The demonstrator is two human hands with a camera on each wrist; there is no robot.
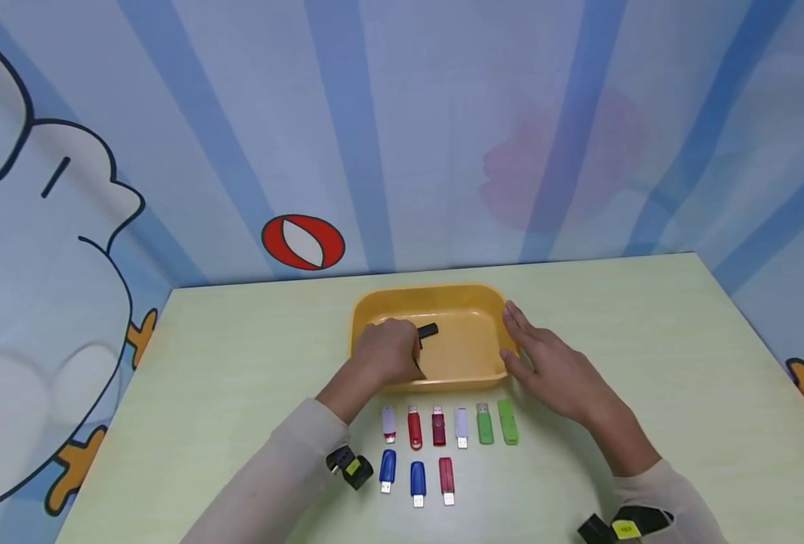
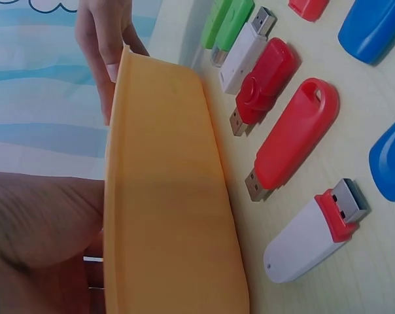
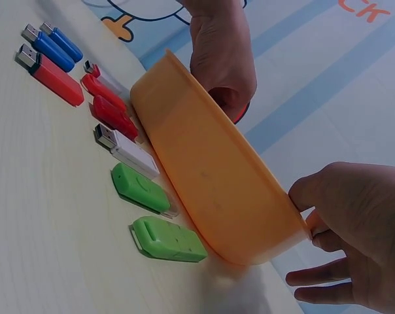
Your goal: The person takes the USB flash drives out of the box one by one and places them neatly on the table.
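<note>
A yellow plastic tray (image 1: 463, 384) stands on the table, with a black USB stick (image 1: 428, 330) inside. My left hand (image 1: 390, 351) reaches over the near wall into the tray, fingers curled downward right beside that black stick. The fingertips are hidden, so I cannot tell whether they hold anything. At the right end, my right hand (image 1: 557, 370) holds the tray, thumb at the rim and fingers along the outer wall. In the right wrist view, the thumb and a bent finger of the right hand (image 3: 354, 229) meet the tray's corner, while two other fingers extend away.
Before the tray lies a row of USB sticks: white-and-red (image 1: 389, 425), red (image 1: 414, 428), dark red (image 1: 438, 427), white (image 1: 461, 428) and green (image 1: 508, 421). Nearer are blue sticks (image 1: 388, 466) and a red one (image 1: 446, 476). A patterned backdrop (image 1: 429, 151) rises behind the table.
</note>
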